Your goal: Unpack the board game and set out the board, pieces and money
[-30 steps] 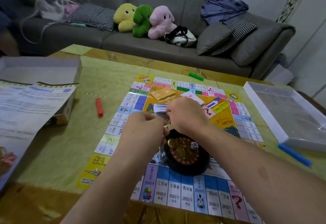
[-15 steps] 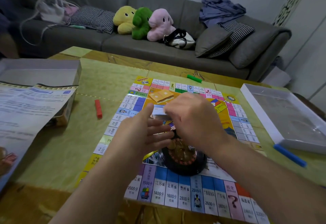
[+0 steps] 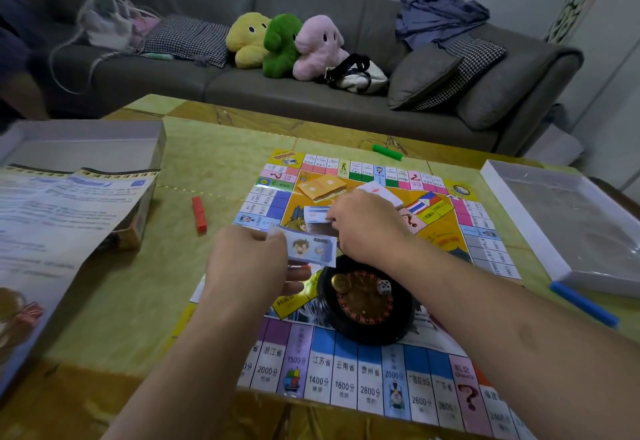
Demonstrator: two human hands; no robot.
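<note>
the left hand [image 3: 247,259] is pinching a pale blue paper banknote [image 3: 308,247]; the right hand [image 3: 363,223] is gripping the remaining stack of notes [image 3: 317,214] at twelve o'clock of the black roulette wheel [image 3: 363,304], where loose notes risk sliding off.

Table [image 3: 114,287] under game board [image 3: 363,384]

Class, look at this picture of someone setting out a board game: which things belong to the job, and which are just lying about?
Belongs to the job:
colourful square game board
pale blue paper money note, held by the left hand
black round roulette wheel
small white die

Just lying about:
yellow, green and pink plush toys
grey fabric sofa
</note>
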